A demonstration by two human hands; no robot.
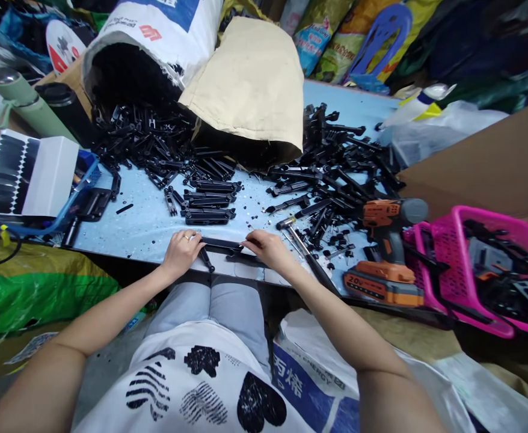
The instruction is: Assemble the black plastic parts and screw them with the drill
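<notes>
At the table's front edge, a long black plastic part lies between my two hands. My left hand pinches its left end, and a short black piece hangs down beside those fingers. The fingertips of my right hand are closed at the part's right end; whether they also hold something small I cannot tell. Just beyond my hands rest several similar black assemblies in a stack of rows. A hammer lies to the right of my right hand, its head toward the back.
An orange cordless drill stands on the right, before a pink basket of black parts. Loose black parts spill from a white sack and a tan sack. Leftward are a blue basket and a green bottle.
</notes>
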